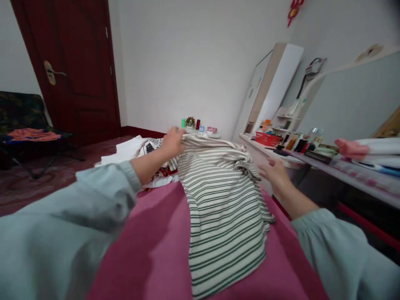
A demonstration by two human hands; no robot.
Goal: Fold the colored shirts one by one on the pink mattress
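A white shirt with dark green stripes is spread on the pink bed cover, its far end folded over and bunched. My left hand is closed on the far left corner of the striped shirt, though the fingertips are partly blurred. Just off the bunched cloth on the right, my right hand has its fingers apart and holds nothing. Left of the shirt, beyond my left forearm, lie a white folded cloth and patterned clothes.
A dressing table with a mirror, bottles and a red basket runs along the right. Small items stand beyond the bed's far end. At left are a folding chair and a dark red door.
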